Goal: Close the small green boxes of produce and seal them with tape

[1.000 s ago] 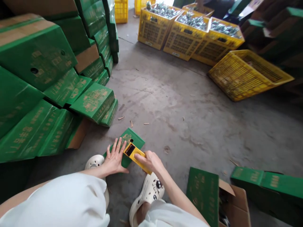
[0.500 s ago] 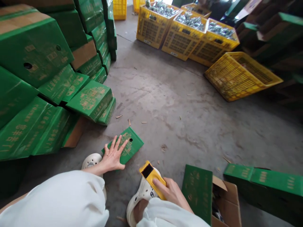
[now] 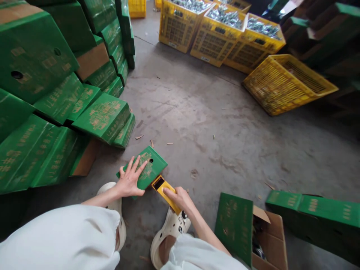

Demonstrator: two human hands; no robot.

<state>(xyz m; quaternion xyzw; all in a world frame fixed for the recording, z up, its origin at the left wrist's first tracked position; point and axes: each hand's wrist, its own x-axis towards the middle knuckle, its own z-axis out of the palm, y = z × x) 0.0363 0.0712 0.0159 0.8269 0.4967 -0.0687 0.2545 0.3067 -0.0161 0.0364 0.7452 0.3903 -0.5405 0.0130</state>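
Observation:
My left hand lies with its fingers spread over the top of a green printed carton on the floor. Its thumb reaches down along the carton's near side. In my right hand is a yellow handheld tool with a dark rectangular panel near its front end; I cannot tell its exact kind. The tool's front end is at the carton's near right edge, and whether they touch is not clear. My two white clogs stand just below the hands.
Stacked green cartons fill the left side. An open carton with dark contents and another green carton sit at lower right. Yellow crates full of silvery packets stand at the back, beside a tilted yellow crate. Scraps litter the concrete floor.
My right hand has brought the yellow tool up and left to the carton's edge. My left hand stays spread on the carton. The view has shifted slightly.

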